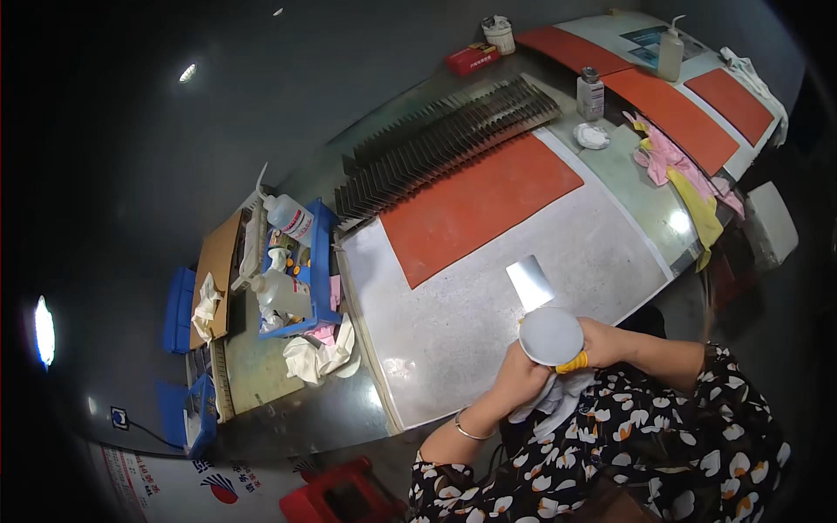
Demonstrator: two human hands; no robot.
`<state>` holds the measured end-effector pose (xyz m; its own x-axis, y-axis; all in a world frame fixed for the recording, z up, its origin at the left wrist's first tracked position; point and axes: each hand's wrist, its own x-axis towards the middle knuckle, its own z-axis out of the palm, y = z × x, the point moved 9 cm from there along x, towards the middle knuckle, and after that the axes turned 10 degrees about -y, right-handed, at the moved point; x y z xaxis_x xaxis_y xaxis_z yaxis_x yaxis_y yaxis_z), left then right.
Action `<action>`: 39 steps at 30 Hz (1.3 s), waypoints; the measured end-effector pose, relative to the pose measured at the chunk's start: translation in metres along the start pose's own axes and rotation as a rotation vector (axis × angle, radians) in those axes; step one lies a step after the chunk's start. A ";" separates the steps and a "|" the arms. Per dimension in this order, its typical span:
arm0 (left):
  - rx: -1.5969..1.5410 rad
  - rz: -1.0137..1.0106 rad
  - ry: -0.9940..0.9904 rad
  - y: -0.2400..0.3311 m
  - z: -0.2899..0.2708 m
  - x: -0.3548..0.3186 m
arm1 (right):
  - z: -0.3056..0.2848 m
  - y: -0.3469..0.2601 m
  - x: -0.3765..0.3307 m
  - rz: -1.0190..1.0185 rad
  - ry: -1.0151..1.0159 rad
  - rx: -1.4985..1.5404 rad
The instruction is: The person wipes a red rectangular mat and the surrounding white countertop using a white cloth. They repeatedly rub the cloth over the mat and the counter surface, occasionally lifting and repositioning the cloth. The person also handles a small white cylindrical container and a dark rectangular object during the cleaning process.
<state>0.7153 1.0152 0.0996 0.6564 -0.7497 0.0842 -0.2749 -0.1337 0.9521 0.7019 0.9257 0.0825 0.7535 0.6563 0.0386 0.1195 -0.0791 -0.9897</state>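
Observation:
A round, pale grey-white thing with a flat disc-like face (551, 336) is held close to my body, over the near edge of the table. My left hand (523, 376), with a bracelet at the wrist, is closed against its lower left side. From the right, my right hand (600, 343) closes on it, yellow covers on the fingertips. The disc hides some fingers of both hands. Just beyond it, a shiny rectangular metal plate (530, 283) shows against the white sheet (453, 336). A white cloth (558, 405) hangs below my hands.
An orange-red mat (479, 209) borders a long rack of upright dark plates (445, 144). Left stands a blue basket (324, 261) with squeeze bottles; a crumpled cloth (323, 353) lies beside it. Far right are a small bottle (590, 94), pink and yellow gloves (689, 183) and more orange mats (671, 118).

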 end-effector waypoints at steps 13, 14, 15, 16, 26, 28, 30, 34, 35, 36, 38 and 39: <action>0.216 -0.092 0.682 0.028 -0.093 -0.151 | 0.098 -0.020 0.119 0.322 -0.613 0.638; 0.446 -0.019 0.608 0.047 -0.093 -0.146 | 0.105 -0.016 0.119 0.459 -0.624 0.512; 0.670 0.064 0.523 0.062 -0.090 -0.136 | 0.115 -0.020 0.125 0.315 -0.732 0.381; 0.906 0.140 0.433 0.076 -0.082 -0.132 | 0.130 -0.023 0.131 0.158 -0.842 0.249; 0.559 0.028 0.847 0.018 -0.143 -0.155 | 0.127 -0.100 0.196 -0.374 -0.200 -0.842; 0.521 0.078 0.830 0.025 -0.155 -0.157 | 0.128 -0.108 0.199 -0.545 -0.174 -0.814; 0.311 0.079 0.825 0.020 -0.172 -0.163 | 0.128 -0.113 0.208 -0.579 -0.170 -0.565; 0.303 0.078 0.787 0.018 -0.219 -0.163 | 0.122 -0.103 0.259 -0.449 -0.180 -0.033; 0.360 0.096 0.817 0.020 -0.233 -0.165 | 0.117 -0.097 0.277 -0.392 -0.179 0.097; 0.332 0.147 0.874 0.018 -0.251 -0.166 | 0.098 -0.094 0.297 -0.438 -0.105 0.120; 0.431 0.152 1.064 0.014 -0.297 -0.193 | 0.073 -0.105 0.337 -0.374 -0.045 0.378; 0.407 0.145 1.135 -0.011 -0.321 -0.199 | 0.065 -0.106 0.350 -0.238 -0.038 0.572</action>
<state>0.8128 1.3737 0.1668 0.7875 0.1918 0.5857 -0.4632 -0.4426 0.7678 0.9111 1.2122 0.1919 0.7241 0.6333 0.2730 -0.0918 0.4809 -0.8720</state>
